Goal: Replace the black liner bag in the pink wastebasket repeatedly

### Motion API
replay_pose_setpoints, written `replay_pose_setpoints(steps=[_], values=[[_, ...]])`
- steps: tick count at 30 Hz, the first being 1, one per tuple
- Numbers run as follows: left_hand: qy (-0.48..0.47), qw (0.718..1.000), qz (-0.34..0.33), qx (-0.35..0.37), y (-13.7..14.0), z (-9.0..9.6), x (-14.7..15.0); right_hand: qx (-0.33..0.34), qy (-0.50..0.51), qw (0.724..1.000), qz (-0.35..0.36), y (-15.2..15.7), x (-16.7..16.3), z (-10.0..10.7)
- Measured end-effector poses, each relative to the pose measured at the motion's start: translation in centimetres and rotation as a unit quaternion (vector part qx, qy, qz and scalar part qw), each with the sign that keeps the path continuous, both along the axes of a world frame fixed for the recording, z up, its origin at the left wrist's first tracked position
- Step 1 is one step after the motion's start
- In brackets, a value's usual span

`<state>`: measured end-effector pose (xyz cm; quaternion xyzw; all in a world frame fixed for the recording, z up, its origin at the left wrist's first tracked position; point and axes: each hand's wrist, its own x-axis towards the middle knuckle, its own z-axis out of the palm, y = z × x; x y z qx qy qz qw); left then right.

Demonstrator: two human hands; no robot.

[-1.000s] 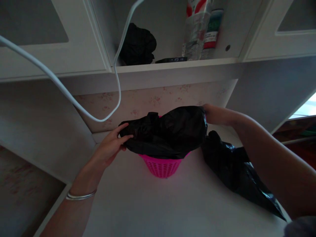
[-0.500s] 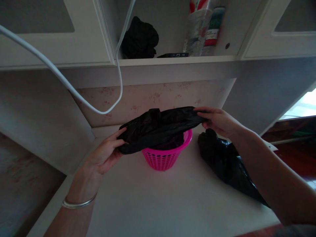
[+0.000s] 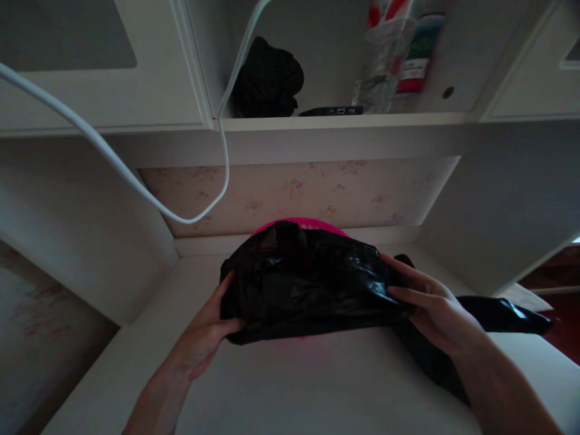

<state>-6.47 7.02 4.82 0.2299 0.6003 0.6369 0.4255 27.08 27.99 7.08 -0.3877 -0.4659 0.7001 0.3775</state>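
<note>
A black plastic bag (image 3: 308, 284) is spread wide between my two hands, over a pink basket. Only the back rim of the pink basket (image 3: 312, 223) and a sliver below the bag show; the rest is covered. My left hand (image 3: 203, 329) grips the bag's left end, thumb and fingers around its edge. At the other end my right hand (image 3: 435, 305) holds the bag with its fingers on the top edge. Behind my right wrist lies another black plastic bag (image 3: 435, 356), partly hidden by my forearm.
Above, an open shelf (image 3: 344, 122) holds a crumpled black bundle (image 3: 269, 78), a flat dark device (image 3: 333, 111), a clear plastic container (image 3: 385, 63) and a red-and-green container (image 3: 419, 54). A white cable (image 3: 113, 160) hangs in front. Side panels flank the white tabletop (image 3: 290, 386).
The bag has come lower and nearer, now hiding most of the basket. Both hands moved down with it, keeping hold. The view has shifted slightly.
</note>
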Motion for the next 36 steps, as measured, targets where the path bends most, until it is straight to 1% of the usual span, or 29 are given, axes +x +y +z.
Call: replay_pose_setpoints(steps=[2,4,6,9,11,12,14,15,17,18,20,24,27,31,34,36], values=[[0.016,1.0,-0.021,0.001,0.8,-1.0,-0.5,0.002,-0.012,1.0,0.002,0.2,-0.3,-1.6],[0.013,0.999,-0.046,-0.001,1.6,-1.7,-1.0,0.015,-0.018,1.0,-0.002,0.8,-0.8,-2.8],[-0.014,0.999,-0.048,-0.004,2.1,-1.8,-1.8,0.025,-0.017,1.0,0.003,1.5,-1.2,-3.4],[-0.046,0.999,0.008,0.019,2.9,-1.2,-3.6,0.046,0.005,0.999,-0.004,3.0,-1.6,-2.7],[-0.045,0.996,0.056,0.049,3.8,-0.3,-5.1,0.068,0.029,0.997,-0.038,4.3,-2.0,-1.6],[-0.039,0.995,0.072,0.06,4.4,0.1,-5.7,0.081,0.024,0.995,-0.054,5.1,-2.4,-1.0],[-0.024,0.994,0.083,0.073,6.1,1.0,-6.7,0.1,-0.027,0.993,-0.061,6.5,-3.6,-0.1],[-0.014,0.994,0.078,0.074,7.0,1.5,-6.9,0.107,-0.06,0.991,-0.05,7.1,-4.3,0.1],[0.009,0.997,0.044,0.066,8.8,2.2,-7.1,0.119,-0.117,0.986,-0.013,8.1,-5.7,0.2],[0.021,0.998,0.024,0.061,9.5,2.5,-7.0,0.126,-0.133,0.983,0.003,8.4,-6.3,0.1],[0.045,0.998,-0.008,0.049,10.5,2.8,-7.0,0.151,-0.161,0.975,0.015,9.0,-7.0,-0.1],[0.078,0.996,-0.015,0.032,10.8,2.8,-7.2,0.23,-0.228,0.946,-0.01,9.7,-6.8,0.1],[0.076,0.996,-0.031,0.025,10.6,2.7,-7.4,0.264,-0.249,0.931,-0.026,10.0,-6.8,0.6],[0.046,0.996,-0.077,0.018,11.3,3.1,-7.0,0.263,-0.227,0.938,-0.019,11.0,-8.0,1.0],[0.033,0.997,-0.073,0.015,12.1,3.1,-6.6,0.24,-0.204,0.949,0.005,12.2,-9.1,0.6],[0.023,0.997,-0.071,0.012,12.6,2.6,-6.4,0.222,-0.187,0.957,0.028,12.8,-9.6,0.0]])
